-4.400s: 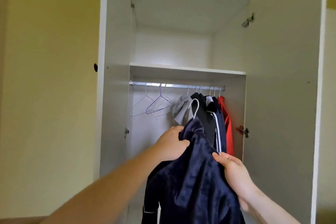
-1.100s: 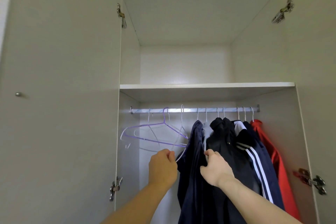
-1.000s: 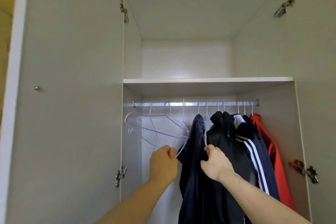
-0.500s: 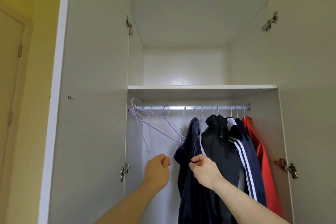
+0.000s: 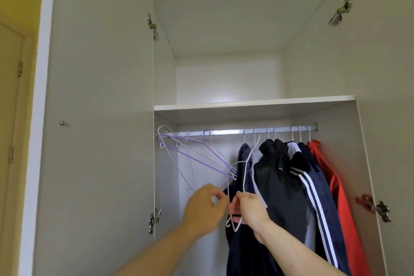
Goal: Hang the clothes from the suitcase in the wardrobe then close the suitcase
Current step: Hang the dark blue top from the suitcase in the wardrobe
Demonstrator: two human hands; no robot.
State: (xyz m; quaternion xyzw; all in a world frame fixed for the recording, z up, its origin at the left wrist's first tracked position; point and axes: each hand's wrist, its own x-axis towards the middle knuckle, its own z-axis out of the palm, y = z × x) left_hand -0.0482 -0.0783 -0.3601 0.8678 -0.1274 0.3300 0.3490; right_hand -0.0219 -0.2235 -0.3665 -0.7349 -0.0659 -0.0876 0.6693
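A white wire hanger [image 5: 245, 172] has come off the wardrobe rail [image 5: 237, 131] within the last second; the right hand [image 5: 251, 208] pinches its wire low down, and the left hand [image 5: 205, 205] pinches it just beside. It looks snagged on a purple hanger [image 5: 201, 161], dragged askew. The navy garment [image 5: 240, 186] now hangs on the rail, so another piece likely comes next. The suitcase is out of view, and the tangle itself is hard to make out.

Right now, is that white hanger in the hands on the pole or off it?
Off. The white hanger hangs tilted below the rail, its hook free, pinched by the left hand and right hand.
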